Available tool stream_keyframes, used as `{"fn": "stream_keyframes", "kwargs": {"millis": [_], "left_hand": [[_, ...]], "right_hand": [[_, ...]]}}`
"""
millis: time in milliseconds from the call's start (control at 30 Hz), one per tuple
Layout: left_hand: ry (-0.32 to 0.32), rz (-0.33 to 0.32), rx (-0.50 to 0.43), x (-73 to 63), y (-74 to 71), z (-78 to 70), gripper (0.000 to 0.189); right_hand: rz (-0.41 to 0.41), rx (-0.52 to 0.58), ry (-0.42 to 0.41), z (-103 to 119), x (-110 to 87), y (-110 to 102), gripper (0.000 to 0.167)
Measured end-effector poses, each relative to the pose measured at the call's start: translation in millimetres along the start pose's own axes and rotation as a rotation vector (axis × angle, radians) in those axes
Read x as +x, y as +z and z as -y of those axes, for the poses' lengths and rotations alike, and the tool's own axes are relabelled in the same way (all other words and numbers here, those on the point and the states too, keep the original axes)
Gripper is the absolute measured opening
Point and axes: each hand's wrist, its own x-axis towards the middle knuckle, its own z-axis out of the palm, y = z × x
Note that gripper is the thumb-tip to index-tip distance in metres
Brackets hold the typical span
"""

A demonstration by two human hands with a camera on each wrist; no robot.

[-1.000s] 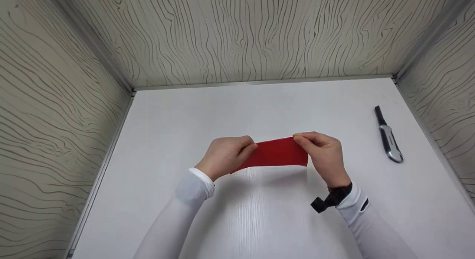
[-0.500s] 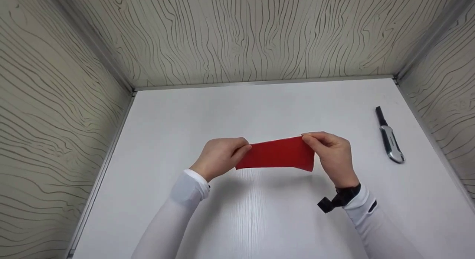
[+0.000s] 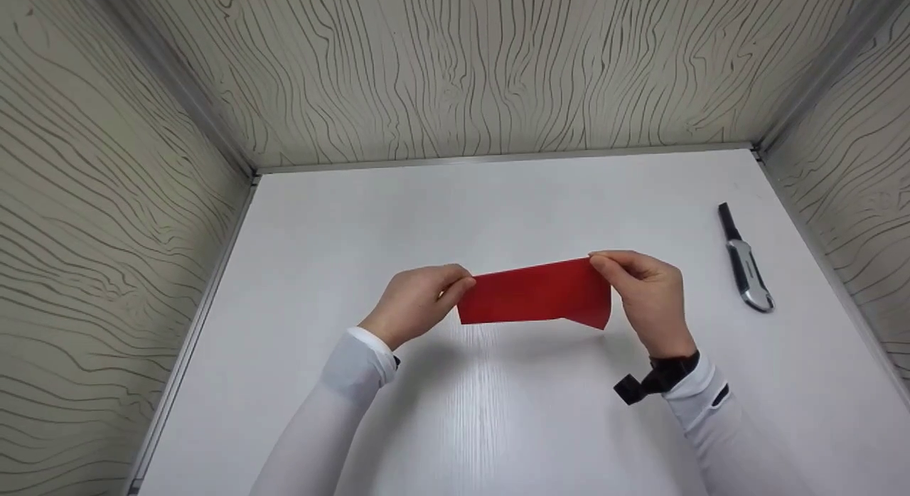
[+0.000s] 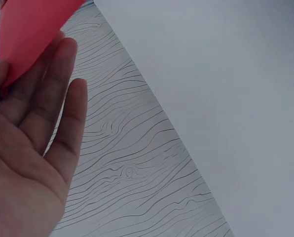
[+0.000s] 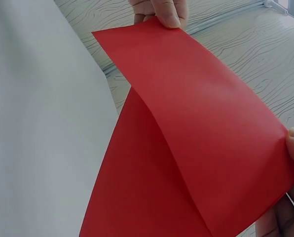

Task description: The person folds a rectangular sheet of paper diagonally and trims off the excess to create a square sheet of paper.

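Note:
A sheet of red paper is stretched between the two hands above the white table. My left hand pinches its left end between thumb and fingers. At the upper right corner, my right hand grips the paper with thumb and forefinger. In the right wrist view the red paper shows two layers, with a gap between them at the lower edge. The left wrist view has the left hand with its other fingers extended under the paper.
A utility knife with a silver and black handle lies at the right of the white table. Wood-grain panels wall the back and both sides. A black wrist camera sits on the right wrist.
Both hands have moved apart, the left one leftward and the right one rightward. More of the red paper shows between them, and its lower right corner hangs lower.

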Motion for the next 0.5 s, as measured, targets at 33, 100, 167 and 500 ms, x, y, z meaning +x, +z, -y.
{"fn": "stream_keyframes", "kwargs": {"millis": [33, 100, 167, 500], "left_hand": [[-0.011, 0.002, -0.028, -0.1, -0.2, 0.1, 0.018], [-0.037, 0.001, -0.096, -0.5, -1.3, 0.1, 0.017], [-0.064, 0.000, -0.169, -0.9, -2.7, 0.4, 0.017], [-0.100, 0.101, -0.278, -4.0, -6.5, 2.8, 0.022]], "right_hand": [[-0.005, 0.001, 0.002, -0.3, -0.2, -0.5, 0.023], [-0.019, 0.001, 0.012, -0.7, -0.6, -1.6, 0.023], [-0.029, 0.001, 0.022, -0.8, -1.1, -2.6, 0.023], [-0.019, -0.007, 0.036, -1.0, -0.7, -6.2, 0.026]]}}
